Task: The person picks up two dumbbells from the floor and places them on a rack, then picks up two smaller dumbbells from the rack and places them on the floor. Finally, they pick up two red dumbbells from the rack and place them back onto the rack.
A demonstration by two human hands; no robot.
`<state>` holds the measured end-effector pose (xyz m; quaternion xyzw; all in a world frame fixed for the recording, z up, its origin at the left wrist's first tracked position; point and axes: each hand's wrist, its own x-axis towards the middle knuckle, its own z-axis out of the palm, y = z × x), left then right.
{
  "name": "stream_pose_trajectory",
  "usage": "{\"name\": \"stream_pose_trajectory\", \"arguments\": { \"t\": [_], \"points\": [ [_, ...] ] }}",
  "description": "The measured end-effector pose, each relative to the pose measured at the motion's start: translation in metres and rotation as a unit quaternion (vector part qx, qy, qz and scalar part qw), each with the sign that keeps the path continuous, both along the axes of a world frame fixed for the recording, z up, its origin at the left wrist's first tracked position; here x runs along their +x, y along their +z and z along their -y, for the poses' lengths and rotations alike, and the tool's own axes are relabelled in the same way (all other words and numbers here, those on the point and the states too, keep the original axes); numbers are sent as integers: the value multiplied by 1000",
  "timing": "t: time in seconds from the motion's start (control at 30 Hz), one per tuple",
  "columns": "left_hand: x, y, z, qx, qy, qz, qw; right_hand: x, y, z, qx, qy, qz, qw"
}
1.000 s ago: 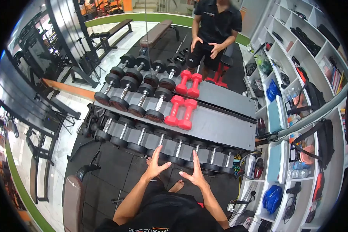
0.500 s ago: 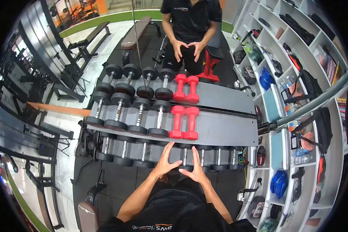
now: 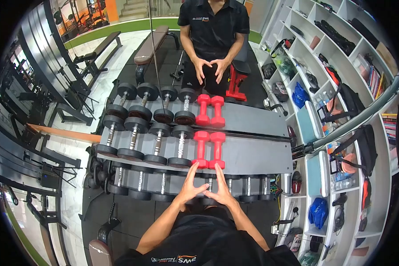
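My left hand [image 3: 190, 188] and my right hand [image 3: 220, 190] are held up in front of my body, palms turned toward each other. Fingers on both are spread and nothing is in them. The fingertips overlap the near ends of two red dumbbells [image 3: 201, 149] [image 3: 217, 150] in the view; contact cannot be made out. Left of the red pair, several black dumbbells with chrome handles [image 3: 181, 145] lie on the grey top shelf [image 3: 257, 153]. More black dumbbells [image 3: 163, 182] sit on the lower tier, partly behind my hands.
A mirror behind the shelf reflects the dumbbells and a person in a black shirt [image 3: 213, 31]. White cubbies [image 3: 332, 213] with bags and bottles line the right side. Weight machines [image 3: 24, 164] stand at the left, and a brown bench [image 3: 100, 252] at the lower left.
The rack and red dumbbells sit slightly lower in the view. My hands have come a little closer together, and their fingertips now overlap the near ends of the red dumbbells.
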<state>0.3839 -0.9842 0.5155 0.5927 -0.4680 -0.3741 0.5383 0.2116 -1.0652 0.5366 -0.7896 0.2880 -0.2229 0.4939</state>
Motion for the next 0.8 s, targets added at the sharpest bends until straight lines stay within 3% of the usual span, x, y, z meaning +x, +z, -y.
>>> {"name": "stream_pose_trajectory", "arguments": {
  "t": [0.27, 0.47, 0.8],
  "points": [
    [5, -13, 28, 9, 18, 6, 1000, 4, -7, 27, 28, -16, 40, 999],
    [8, -42, 49, -11, -5, 87, 996, 2, -21, 52, -24, -27, 45, 998],
    [21, -76, 93, 38, -64, 148, 986, 12, -60, 87, -49, -31, -14, 998]
  ]
}}
